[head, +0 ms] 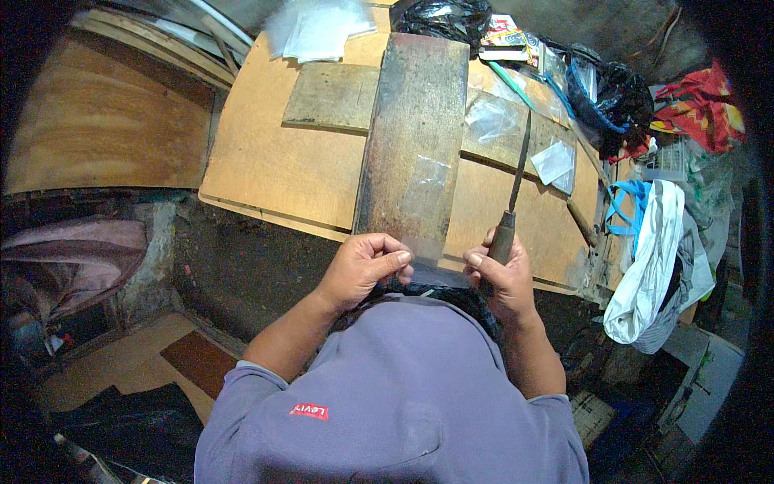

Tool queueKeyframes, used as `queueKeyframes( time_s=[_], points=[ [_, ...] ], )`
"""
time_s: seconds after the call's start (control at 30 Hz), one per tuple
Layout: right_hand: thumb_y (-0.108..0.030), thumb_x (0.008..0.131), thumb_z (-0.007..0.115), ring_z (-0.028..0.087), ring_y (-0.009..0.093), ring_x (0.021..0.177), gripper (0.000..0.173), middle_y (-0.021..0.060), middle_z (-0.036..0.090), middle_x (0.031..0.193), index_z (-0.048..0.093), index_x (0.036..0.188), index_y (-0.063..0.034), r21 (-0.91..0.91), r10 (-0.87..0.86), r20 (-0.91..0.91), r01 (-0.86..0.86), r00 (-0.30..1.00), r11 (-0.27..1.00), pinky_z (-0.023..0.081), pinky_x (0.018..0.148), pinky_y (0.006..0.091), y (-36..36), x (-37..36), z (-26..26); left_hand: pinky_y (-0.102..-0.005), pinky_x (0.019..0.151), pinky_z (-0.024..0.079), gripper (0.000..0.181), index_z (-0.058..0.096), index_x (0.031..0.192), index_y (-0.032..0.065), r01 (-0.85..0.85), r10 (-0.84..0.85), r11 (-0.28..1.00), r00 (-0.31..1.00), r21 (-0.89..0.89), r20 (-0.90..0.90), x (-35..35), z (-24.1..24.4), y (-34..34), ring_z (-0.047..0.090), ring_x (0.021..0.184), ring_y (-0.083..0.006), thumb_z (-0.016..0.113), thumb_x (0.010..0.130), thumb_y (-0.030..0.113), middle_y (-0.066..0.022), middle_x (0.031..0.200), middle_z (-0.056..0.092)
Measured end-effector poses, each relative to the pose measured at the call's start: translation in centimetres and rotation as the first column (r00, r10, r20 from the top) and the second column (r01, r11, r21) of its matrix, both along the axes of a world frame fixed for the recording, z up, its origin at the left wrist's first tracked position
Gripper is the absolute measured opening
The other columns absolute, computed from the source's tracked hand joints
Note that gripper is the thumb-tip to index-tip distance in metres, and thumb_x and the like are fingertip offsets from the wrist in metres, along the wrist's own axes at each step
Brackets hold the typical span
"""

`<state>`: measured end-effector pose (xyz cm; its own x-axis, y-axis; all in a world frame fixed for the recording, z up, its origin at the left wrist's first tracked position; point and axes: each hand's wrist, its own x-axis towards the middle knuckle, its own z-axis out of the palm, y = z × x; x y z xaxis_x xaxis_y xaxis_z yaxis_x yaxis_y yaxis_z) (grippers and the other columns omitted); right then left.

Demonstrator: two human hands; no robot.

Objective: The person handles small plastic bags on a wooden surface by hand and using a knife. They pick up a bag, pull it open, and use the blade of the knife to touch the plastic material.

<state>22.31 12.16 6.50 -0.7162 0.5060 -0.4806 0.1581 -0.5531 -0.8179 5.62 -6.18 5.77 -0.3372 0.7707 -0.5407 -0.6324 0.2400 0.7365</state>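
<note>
My right hand [505,272] holds the wooden handle of a narrow, dark-bladed knife [521,163], its blade pointing away from me. My left hand [367,268] is at the near end of a long worn wooden board [411,139], thumb against the curled fingers. Clear plastic film [432,257] lies between the hands; whether the left fingers pinch it, I cannot tell. Another thin clear piece [431,172] lies on the board. The long board rests across a shorter plank [331,97] on the plywood table [284,175].
Clear plastic sheets [329,30] are stacked at the far left of the table. More film [493,118] and a small packet [553,162] lie right of the board, near a wooden handle [582,222]. Black plastic bags [441,18] and a white bag [644,260] border the table.
</note>
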Motion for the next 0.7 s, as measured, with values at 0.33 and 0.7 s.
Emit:
queueKeyframes(
  time_s=[0.33,0.7],
  points=[
    [-0.007,0.077,0.074,0.06,0.01,0.068,0.036,0.0046,0.064,0.079,0.048,0.101,-0.0081,-0.052,0.096,0.02,-0.095,0.995,0.994,0.045,0.057,0.0227,1.0,-1.3,1.6,-0.0277,0.066,0.054,0.013,0.064,0.091,-0.0004,0.038,-0.038,0.999,0.999,-0.017,0.024,-0.7,0.4,-0.2,0.064,0.068,-0.0145,0.066,0.09,0.013,-0.0073,0.078,0.066],
    [-0.004,0.076,0.075,0.06,0.011,0.078,0.041,0.0019,0.062,0.085,0.053,0.11,-0.0019,0.097,0.285,0.059,-0.29,0.957,0.952,0.049,0.076,0.0268,1.0,-2.1,0.5,-0.023,0.064,0.051,0.013,0.065,0.093,-0.0011,0.163,-0.165,0.985,0.985,-0.05,-0.048,-1.8,-1.1,0.8,0.063,0.068,-0.0107,0.065,0.091,0.012,-0.0054,0.078,0.066]
  ],
)
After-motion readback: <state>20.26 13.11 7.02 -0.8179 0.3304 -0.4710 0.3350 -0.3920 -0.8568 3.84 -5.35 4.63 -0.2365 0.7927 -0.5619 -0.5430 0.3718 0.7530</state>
